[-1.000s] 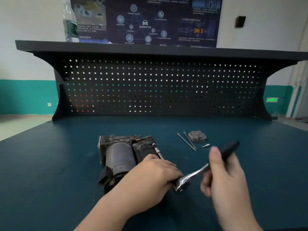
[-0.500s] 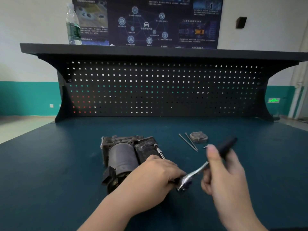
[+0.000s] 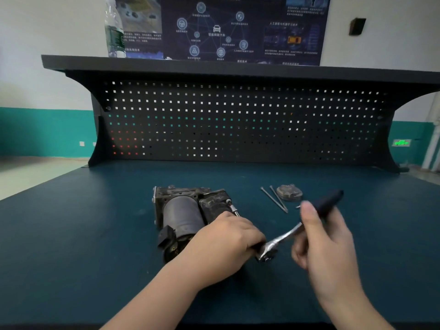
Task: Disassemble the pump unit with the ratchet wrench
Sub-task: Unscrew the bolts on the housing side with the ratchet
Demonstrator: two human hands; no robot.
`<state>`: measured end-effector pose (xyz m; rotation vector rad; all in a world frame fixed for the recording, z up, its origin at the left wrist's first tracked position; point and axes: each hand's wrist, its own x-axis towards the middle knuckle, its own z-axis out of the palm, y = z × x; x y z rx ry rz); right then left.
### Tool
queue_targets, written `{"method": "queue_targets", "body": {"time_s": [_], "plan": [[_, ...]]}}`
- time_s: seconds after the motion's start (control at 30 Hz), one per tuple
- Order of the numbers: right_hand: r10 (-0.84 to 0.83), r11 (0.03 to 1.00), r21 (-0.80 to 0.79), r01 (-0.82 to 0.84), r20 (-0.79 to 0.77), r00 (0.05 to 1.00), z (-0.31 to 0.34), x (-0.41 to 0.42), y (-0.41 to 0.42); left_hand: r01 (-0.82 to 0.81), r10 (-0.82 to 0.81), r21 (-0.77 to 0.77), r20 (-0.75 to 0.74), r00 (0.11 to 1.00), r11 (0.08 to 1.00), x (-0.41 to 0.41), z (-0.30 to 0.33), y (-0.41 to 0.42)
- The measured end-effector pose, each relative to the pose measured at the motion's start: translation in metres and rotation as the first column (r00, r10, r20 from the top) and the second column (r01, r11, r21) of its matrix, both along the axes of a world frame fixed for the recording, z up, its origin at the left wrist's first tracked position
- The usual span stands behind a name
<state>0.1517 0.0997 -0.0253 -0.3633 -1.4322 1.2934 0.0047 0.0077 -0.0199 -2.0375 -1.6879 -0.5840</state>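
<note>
**Chrome handle swings back toward you: another ratchet stroke on a long bolt**

Chrome and black rubber catch the light in your right hand (image 3: 326, 244), which is wrapped around the handle of the ratchet wrench (image 3: 300, 226), thumb up along the dark grip. Compared with a second ago, the grip end sits a little further out and higher, while the wrench head has hardly shifted beside your left knuckles. That reads as one stroke of a back-and-forth swing, so the bolt is probably being worked loose rather than freed yet.

Your left hand (image 3: 226, 244) is closed over the near end of the extension bar (image 3: 234, 210), fingers curled down and together, steadying it just inboard of the wrench head. Exactly what your palm presses on is hidden. Beyond your knuckles the bar runs away from you into the right side of the pump unit (image 3: 190, 210), which lies on the green bench mat (image 3: 71, 234) touching your left hand.

Past the wrench's grip end, two long bolts (image 3: 273, 198) and a round metal cover (image 3: 289, 192) already lie loose on the mat, clear of the pump. So part of the strip-down looks done, with this fastener next.
</note>
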Motion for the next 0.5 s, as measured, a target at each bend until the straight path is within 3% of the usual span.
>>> {"method": "queue_targets", "body": {"time_s": [0.07,0.17,0.33,0.5], "plan": [[-0.045,0.955,0.296,0.014,0.096,0.994,0.013,-0.01,0.003,0.009,-0.009,0.023,-0.021,1.0,1.0,-0.004,0.001,0.001],[-0.049,0.898,0.44,0.003,0.092,0.995,0.02,-0.029,0.015,-0.007,0.009,0.031,-0.068,0.998,0.999,-0.014,0.002,0.007],[0.0,0.901,0.43,-0.059,0.136,0.991,0.025,-0.056,0.046,-0.057,0.06,0.026,-0.102,0.993,0.998,-0.036,0.002,0.023],[0.067,0.945,0.302,-0.125,0.195,0.978,0.026,-0.083,0.072,-0.113,0.106,-0.108,-0.064,0.992,0.988,-0.064,0.009,0.043]]}}
